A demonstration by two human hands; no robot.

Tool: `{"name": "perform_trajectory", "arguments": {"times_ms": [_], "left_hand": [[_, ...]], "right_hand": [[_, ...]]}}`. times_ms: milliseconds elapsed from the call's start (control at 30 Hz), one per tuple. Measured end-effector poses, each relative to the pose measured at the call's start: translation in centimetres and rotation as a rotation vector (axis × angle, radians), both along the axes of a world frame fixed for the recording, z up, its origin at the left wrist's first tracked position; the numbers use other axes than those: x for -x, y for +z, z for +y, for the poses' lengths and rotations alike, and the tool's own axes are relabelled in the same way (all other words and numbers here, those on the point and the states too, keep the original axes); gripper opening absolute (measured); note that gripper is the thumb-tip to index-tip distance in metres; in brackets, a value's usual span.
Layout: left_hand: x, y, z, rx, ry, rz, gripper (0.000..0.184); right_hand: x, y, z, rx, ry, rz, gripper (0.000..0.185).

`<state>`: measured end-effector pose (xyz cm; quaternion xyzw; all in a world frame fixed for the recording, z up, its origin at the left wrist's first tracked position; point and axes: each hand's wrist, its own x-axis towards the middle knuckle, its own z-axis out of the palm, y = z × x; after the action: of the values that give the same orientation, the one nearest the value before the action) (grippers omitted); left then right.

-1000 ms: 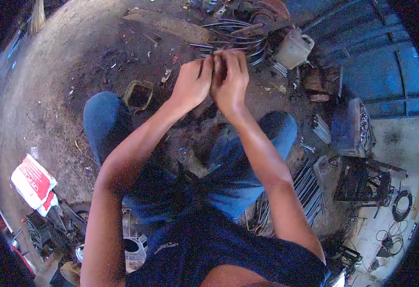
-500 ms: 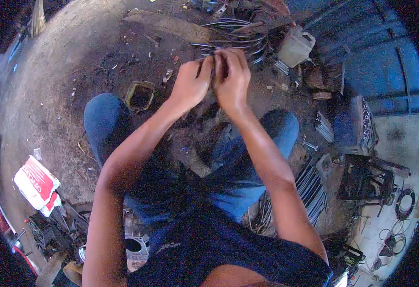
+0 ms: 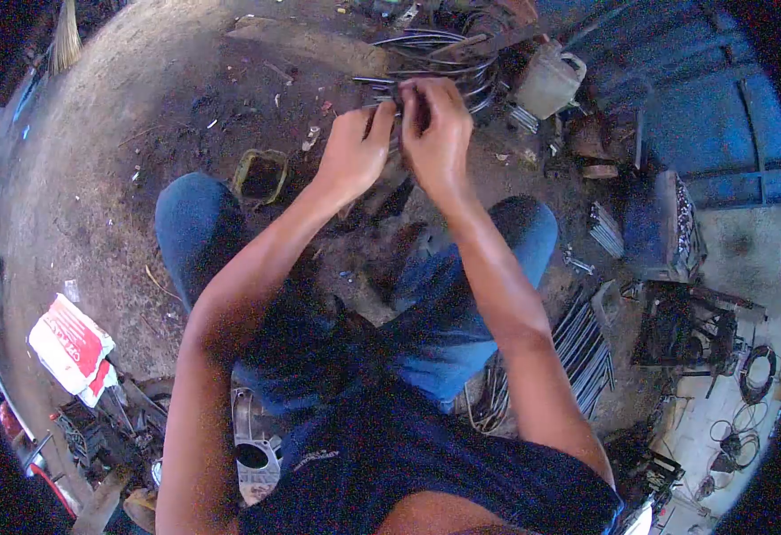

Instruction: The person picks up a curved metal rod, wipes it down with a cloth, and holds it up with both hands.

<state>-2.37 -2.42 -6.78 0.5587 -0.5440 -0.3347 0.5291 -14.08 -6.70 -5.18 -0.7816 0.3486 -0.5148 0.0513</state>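
Observation:
My left hand (image 3: pixel 356 150) and my right hand (image 3: pixel 439 127) are raised close together in front of me, above the dirt floor. Both have their fingers bent and pinched inward. Something small and dark shows between the fingertips, too hidden to name. Just beyond the fingers lies a loose coil of dark tubing or rod (image 3: pixel 431 40), with a plank (image 3: pixel 310 46) to its left. A square open container with a yellowish rim (image 3: pixel 246 169) stands on the floor left of my left wrist.
A whitish jerrycan (image 3: pixel 546 85) stands at the upper right, near a blue metal wall (image 3: pixel 676 80). Bundled metal rods (image 3: pixel 582 348) lie beside my right arm. A red and white bag (image 3: pixel 71 343) and a metal engine part (image 3: pixel 255 455) lie to the left.
My right hand has risen slightly and turned, with its fingertips moving a little away from the left ones. My left hand stays almost in place, fingers still pinched.

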Motion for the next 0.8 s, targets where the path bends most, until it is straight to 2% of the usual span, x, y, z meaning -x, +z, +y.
{"name": "perform_trajectory", "arguments": {"times_ms": [67, 100, 200, 233, 300, 333, 400, 433, 467, 533, 600, 700, 733, 800], "left_hand": [[-0.4, -0.6, -0.4, 0.042, 0.029, -0.074, 0.043], [-0.4, 1.2, 0.4, -0.153, 0.010, -0.047, 0.045], [-0.4, 0.7, 0.4, -0.130, -0.022, -0.098, 0.042], [-0.5, 0.1, 0.0, -0.126, -0.016, -0.097, 0.042], [-0.3, -0.6, -0.3, 0.118, 0.041, -0.026, 0.045], [-0.2, -1.0, -0.1, 0.111, 0.034, -0.027, 0.045], [-0.3, 1.0, 0.8, -0.084, -0.009, -0.058, 0.045], [-0.3, 0.8, 0.8, -0.079, -0.009, -0.059, 0.045], [-0.4, 0.3, 0.6, -0.062, -0.008, -0.056, 0.045], [-0.6, 0.4, 0.4, -0.050, 0.003, -0.047, 0.045], [-0.7, 1.0, 0.6, -0.025, 0.061, -0.067, 0.044], [-0.3, 0.5, 0.9, -0.051, 0.016, -0.031, 0.045], [-0.4, 0.4, 0.6, -0.054, 0.003, -0.011, 0.046], [-0.6, -0.4, -0.1, -0.044, 0.028, -0.019, 0.047]], "right_hand": [[0.5, 0.0, -1.6, -0.012, -0.036, 0.003, 0.009], [0.8, -0.1, -2.5, -0.027, -0.070, 0.002, 0.010], [0.4, -0.2, -2.4, -0.048, -0.117, -0.030, 0.011], [-0.1, -0.4, -0.9, -0.015, -0.051, -0.026, 0.010], [-0.4, -0.3, -0.2, 0.019, 0.036, -0.027, 0.010], [0.0, -0.3, -1.1, 0.012, 0.029, -0.029, 0.010], [1.1, -0.2, -3.3, -0.118, -0.183, -0.058, 0.011], [1.1, -0.8, -3.4, -0.070, -0.185, -0.057, 0.010], [0.5, -0.4, -2.4, -0.062, -0.182, -0.059, 0.010], [-0.8, 0.1, 1.0, 0.045, 0.022, -0.040, 0.009], [-0.7, -0.9, -0.3, -0.020, 0.006, -0.038, 0.009], [0.3, -0.5, -3.3, -0.123, -0.164, -0.106, 0.010], [0.2, -0.7, -2.7, -0.116, -0.161, -0.109, 0.010], [-0.6, 0.0, 0.3, 0.040, 0.002, -0.073, 0.009]]}}
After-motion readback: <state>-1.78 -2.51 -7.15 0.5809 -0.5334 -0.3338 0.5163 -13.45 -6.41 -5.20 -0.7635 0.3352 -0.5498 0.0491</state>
